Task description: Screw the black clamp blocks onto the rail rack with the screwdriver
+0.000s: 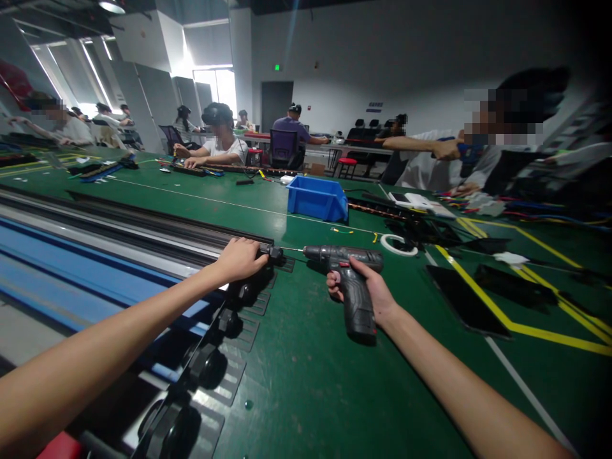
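Note:
My right hand (370, 290) is wrapped around the handle of a black cordless drill (359, 299), with the index finger near its red trigger. The drill's long thin bit (291, 249) points left, toward the end of the farthest rail, close by a black cable gland (274, 254). Whether the tip touches is too small to tell. Over that end of the black rail (210, 237) my left hand (241, 258) is closed, its thumb beside the gland; the fingertips are partly hidden. Similar black glands (206, 364) and slotted flat plates (233, 377) line the nearer rail ends.
Long blue rails (95, 277) lie side by side at left. Beyond the drill stands a blue bin (318, 199). A white ring (399, 245) and a flat black panel (467, 299) lie at right on the green table (296, 382). Several people work around it.

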`<state>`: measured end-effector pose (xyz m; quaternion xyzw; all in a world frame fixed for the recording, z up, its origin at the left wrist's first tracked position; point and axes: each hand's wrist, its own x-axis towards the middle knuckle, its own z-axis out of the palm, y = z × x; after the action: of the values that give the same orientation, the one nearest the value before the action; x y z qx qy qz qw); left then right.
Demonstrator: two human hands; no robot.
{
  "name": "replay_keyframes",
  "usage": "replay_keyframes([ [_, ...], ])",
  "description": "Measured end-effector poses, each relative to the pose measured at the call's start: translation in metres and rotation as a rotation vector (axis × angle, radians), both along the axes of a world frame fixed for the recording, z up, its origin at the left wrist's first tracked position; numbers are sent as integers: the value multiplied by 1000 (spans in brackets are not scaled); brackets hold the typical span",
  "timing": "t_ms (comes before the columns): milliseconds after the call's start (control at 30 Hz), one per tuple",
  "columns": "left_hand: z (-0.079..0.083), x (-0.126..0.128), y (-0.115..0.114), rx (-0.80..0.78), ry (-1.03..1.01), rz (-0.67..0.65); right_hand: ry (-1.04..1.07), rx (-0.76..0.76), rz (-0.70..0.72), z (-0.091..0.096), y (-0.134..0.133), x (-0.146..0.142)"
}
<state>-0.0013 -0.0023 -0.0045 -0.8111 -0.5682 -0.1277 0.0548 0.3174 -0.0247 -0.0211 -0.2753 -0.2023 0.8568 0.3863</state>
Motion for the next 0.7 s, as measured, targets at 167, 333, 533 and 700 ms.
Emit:
replay_keyframes([
  [167, 1, 2, 0, -5, 83, 28, -17, 9, -4, -3, 2, 1],
  [333, 3, 3, 0, -30, 122, 38, -42, 40, 20, -4, 4, 1],
  [533, 5, 4, 0, -43, 133, 33, -108, 38, 46, 2, 2, 0],
  [700, 5, 5, 0, -54, 121, 41, -241, 139, -27, 3, 6, -8],
])
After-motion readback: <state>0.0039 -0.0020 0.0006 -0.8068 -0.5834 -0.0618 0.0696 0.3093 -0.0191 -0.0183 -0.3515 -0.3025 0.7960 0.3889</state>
